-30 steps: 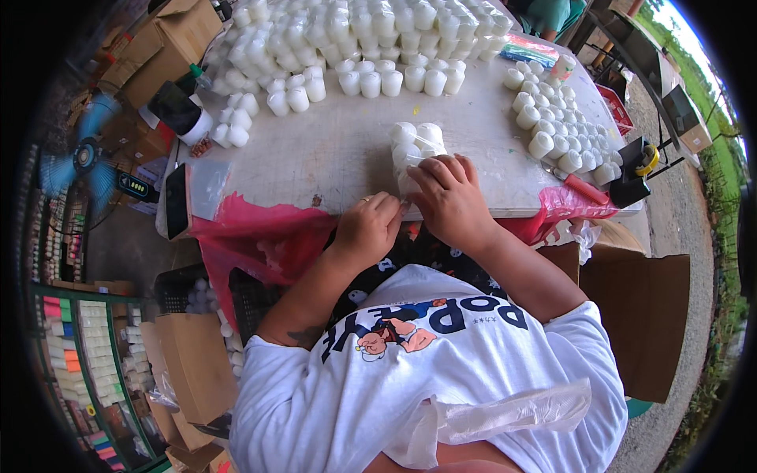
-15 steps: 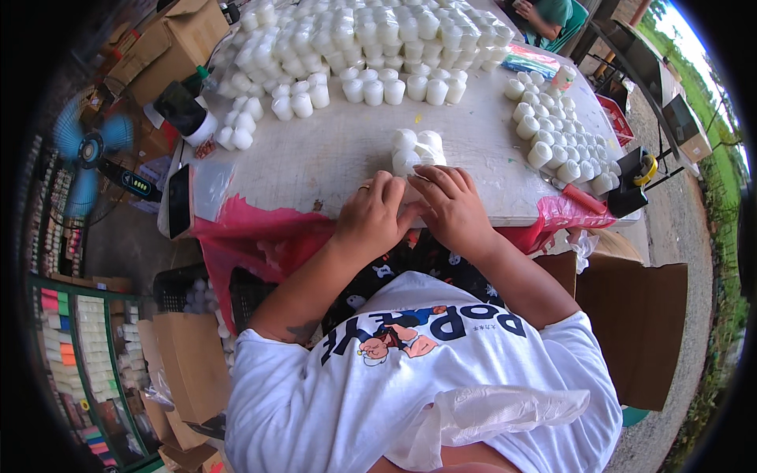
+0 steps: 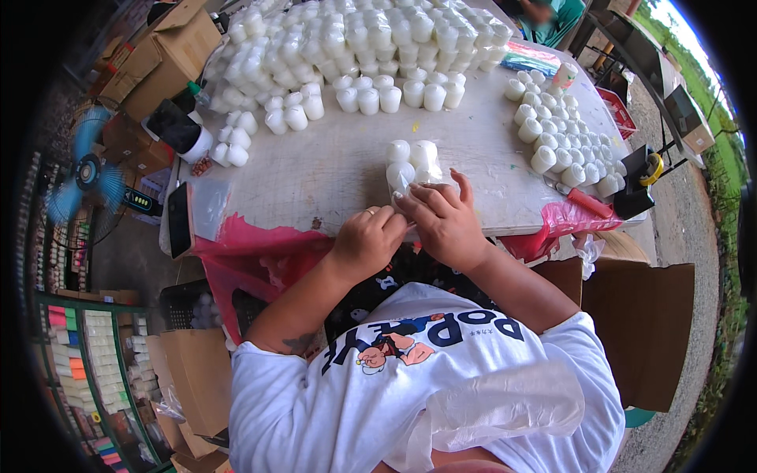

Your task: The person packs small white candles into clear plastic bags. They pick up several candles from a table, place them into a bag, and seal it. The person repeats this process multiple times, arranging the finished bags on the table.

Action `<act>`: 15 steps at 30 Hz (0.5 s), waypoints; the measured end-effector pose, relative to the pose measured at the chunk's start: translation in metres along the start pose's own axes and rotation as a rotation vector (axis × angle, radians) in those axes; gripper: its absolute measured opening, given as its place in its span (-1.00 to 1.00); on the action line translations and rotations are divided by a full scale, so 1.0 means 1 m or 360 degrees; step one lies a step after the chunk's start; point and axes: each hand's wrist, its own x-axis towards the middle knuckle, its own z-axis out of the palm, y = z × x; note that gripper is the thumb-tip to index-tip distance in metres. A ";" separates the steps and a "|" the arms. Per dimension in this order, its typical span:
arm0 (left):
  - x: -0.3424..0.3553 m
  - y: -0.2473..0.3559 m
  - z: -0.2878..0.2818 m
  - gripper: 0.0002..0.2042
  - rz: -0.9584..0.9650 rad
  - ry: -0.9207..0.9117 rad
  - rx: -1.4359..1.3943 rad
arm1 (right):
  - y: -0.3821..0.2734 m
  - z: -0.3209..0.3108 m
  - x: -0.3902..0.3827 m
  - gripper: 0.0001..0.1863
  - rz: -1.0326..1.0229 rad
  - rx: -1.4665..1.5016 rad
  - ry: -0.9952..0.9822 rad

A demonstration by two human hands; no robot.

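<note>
A clear plastic bag of white votive candles lies at the near middle of the table, its end toward me. My left hand is closed, fingertips pinched on the near end of the bag. Beside it, my right hand bends its fingers over the same end, little finger raised. Its thumb and fingertips press on the plastic. The film between the hands is mostly hidden by the fingers.
Stacked bags of white candles fill the back of the table. Loose candles stand at the right, near a red-handled tool and a black tape dispenser. A phone lies at the left edge. Another person sits beyond.
Both hands have drawn slightly down toward me and the right little finger has lifted. More of the bagged candles shows past the fingers. The whole view has shifted slightly.
</note>
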 end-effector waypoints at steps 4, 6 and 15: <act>0.003 -0.009 0.003 -0.88 0.0024 0.0051 -0.0111 | 0.002 0.001 0.001 -0.52 -0.0035 -0.0045 -0.0040; 0.001 -0.007 0.002 -0.88 -0.0063 0.0024 -0.0124 | 0.004 -0.001 0.001 -0.47 0.0001 0.0008 -0.0108; 0.035 0.020 -0.010 -0.60 -0.0005 0.0077 0.0089 | 0.015 -0.036 -0.026 -0.56 0.0606 0.0227 -0.0244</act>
